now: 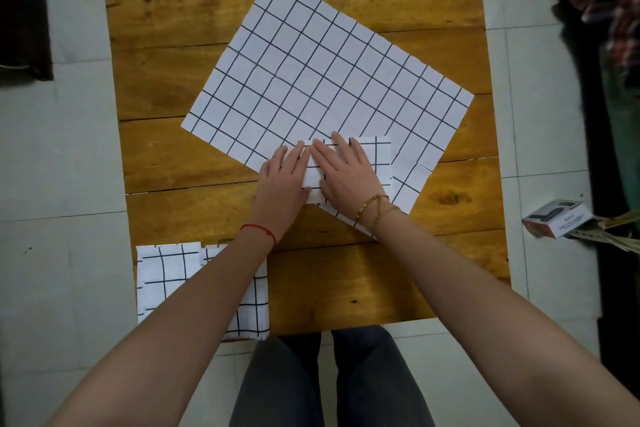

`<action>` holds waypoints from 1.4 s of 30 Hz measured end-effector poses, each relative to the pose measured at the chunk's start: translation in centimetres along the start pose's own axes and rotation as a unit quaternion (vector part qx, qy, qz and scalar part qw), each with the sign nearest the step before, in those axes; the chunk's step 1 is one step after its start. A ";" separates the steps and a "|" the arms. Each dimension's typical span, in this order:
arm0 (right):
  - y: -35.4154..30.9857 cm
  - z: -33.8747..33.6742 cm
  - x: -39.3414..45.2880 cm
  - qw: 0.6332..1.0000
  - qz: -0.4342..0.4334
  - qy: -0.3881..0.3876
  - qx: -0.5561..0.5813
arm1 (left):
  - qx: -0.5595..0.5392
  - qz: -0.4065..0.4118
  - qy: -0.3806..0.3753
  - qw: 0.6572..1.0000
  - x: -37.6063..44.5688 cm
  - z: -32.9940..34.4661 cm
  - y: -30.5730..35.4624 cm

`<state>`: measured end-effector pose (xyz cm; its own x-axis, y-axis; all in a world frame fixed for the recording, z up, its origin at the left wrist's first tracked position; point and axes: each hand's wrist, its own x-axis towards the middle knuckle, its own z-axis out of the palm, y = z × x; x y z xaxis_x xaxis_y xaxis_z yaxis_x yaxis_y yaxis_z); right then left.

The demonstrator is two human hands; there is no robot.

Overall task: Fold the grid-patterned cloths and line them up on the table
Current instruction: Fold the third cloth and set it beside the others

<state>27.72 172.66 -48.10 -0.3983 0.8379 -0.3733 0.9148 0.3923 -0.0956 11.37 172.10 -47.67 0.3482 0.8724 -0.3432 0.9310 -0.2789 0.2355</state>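
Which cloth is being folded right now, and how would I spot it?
On the wooden table, find the big tilted cloth lying flat. At its near edge sits a small folded cloth; unlike the folded cloths at the corner, both hands press it.

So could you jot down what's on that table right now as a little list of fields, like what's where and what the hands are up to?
surface: wooden table
being folded: small folded cloth, lying over the near edge of the big sheet
left hand: left hand flat on the folded cloth's left end
right hand: right hand flat, pressing its middle
unfolded: large grid cloth, spread open and askew
finished: two folded cloths side by side at the near left corner, partly hidden by the left forearm
off the table: small box on the floor tiles, right
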 end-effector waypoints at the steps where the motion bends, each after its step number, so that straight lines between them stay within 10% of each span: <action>1: 0.0 0.1 0.1 1.000 0.003 -0.008 -0.008 | 0.008 -0.004 -0.004 1.000 0.0 0.1 0.0; 19: 5.6 0.4 -4.4 0.985 0.170 0.014 0.021 | 0.044 -0.024 -0.035 0.998 -0.3 0.6 0.4; 30: -2.0 1.7 -6.7 0.999 -0.022 -0.027 0.023 | 0.063 0.068 0.008 0.996 -6.2 1.8 0.7; 42: -0.5 2.8 -9.2 0.997 0.032 -0.070 0.004 | 0.088 0.021 -0.040 0.995 -8.0 2.6 1.3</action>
<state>31.09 163.71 -47.23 -0.3261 0.8000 -0.5037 0.9389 0.3361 -0.0741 10.11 163.74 -47.00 0.3885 0.8253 -0.4098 0.9176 -0.3869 0.0907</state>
